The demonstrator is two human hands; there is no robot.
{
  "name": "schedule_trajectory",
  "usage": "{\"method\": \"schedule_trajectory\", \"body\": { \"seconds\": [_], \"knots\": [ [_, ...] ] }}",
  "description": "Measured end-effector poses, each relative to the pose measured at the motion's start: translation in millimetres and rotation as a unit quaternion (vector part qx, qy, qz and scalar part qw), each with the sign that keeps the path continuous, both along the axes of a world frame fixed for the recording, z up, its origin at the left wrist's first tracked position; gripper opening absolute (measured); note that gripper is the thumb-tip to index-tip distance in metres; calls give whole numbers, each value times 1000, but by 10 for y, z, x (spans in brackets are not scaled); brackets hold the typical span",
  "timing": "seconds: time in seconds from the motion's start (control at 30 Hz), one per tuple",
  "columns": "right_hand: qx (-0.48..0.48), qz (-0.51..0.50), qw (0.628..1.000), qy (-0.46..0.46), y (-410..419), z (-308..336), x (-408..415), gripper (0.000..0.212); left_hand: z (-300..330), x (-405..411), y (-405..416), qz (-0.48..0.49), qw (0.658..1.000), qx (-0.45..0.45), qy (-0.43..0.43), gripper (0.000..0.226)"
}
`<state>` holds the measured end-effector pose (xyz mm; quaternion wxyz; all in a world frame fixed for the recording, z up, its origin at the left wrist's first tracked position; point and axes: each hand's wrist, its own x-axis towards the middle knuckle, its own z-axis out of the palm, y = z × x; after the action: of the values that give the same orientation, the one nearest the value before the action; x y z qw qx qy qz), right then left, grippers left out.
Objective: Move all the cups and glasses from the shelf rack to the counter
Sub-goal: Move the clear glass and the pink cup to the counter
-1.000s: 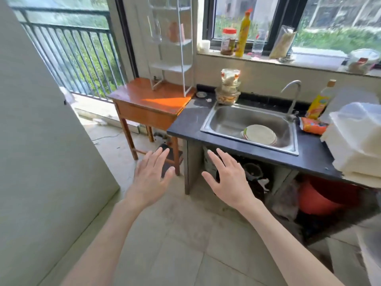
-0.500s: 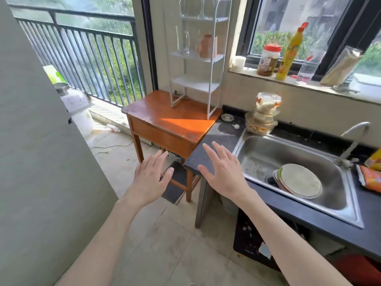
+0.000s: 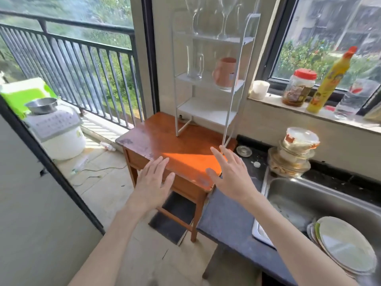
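Nearest the viewer, the person's left hand (image 3: 152, 180) and right hand (image 3: 231, 174) hover flat with fingers spread wide, holding nothing, over the front edge of the orange-brown wooden side table (image 3: 165, 141). Beyond the fingertips stands the white wire shelf rack (image 3: 208, 112). Above and past the right fingers, its middle tier carries a clear glass handled mug (image 3: 194, 62) and a pink plastic cup (image 3: 225, 72); on the top tier are clear stemmed wine glasses (image 3: 224, 17). The glass looks slick and breakable: the mug is probably best taken by its handle, the stemware by bowl or stem. The pink cup likely weighs little. The dark stone counter (image 3: 224, 213) lies under the right wrist.
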<state>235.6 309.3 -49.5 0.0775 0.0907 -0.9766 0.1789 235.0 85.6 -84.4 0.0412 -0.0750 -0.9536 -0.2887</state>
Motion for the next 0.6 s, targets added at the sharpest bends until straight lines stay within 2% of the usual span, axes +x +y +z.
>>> {"method": "schedule_trajectory", "body": {
  "seconds": [0.13,0.3,0.6],
  "knots": [
    [-12,-35,999,24,-228,99,-748,62,101,-989,-186,-63,998,-13,21,52],
    [-31,-75,996,44,-496,349,-1484,61,514,-2036,-292,-128,990,-10,65,54],
    [-130,-134,978,88,-423,676,-2499,64,801,-3099,-124,-237,963,67,107,50]
  ]
}}
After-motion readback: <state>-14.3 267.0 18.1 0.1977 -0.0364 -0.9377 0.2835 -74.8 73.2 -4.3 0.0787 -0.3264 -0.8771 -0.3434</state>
